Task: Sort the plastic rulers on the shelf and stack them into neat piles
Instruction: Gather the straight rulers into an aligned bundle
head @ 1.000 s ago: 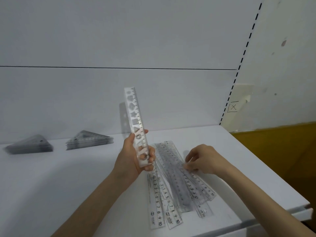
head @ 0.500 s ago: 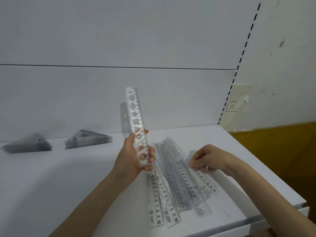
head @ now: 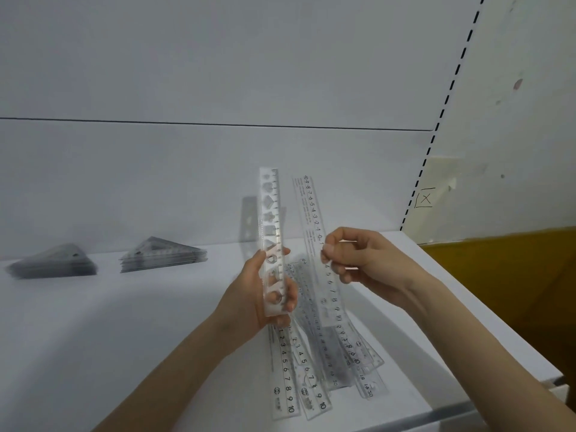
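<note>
My left hand [head: 258,294] grips the lower end of a clear stencil ruler [head: 271,213] with cut-out shapes, held upright above the white shelf [head: 124,322]. Just to its right, my right hand [head: 367,260] pinches a clear numbered ruler [head: 311,213] near its middle and holds it upright, lifted off the shelf. Below both hands lies a loose pile of several clear straight rulers [head: 314,369], fanned out and overlapping near the shelf's front edge.
Two stacks of clear triangular set squares stand at the back left: one [head: 163,254] nearer the middle, one [head: 51,265] at the far left. The shelf's right edge borders a yellow-brown surface [head: 514,275]. A perforated upright strip [head: 436,145] runs up the back wall.
My right hand has lifted a numbered ruler out of the pile and raised it upright beside the stencil ruler. My left hand has barely moved.
</note>
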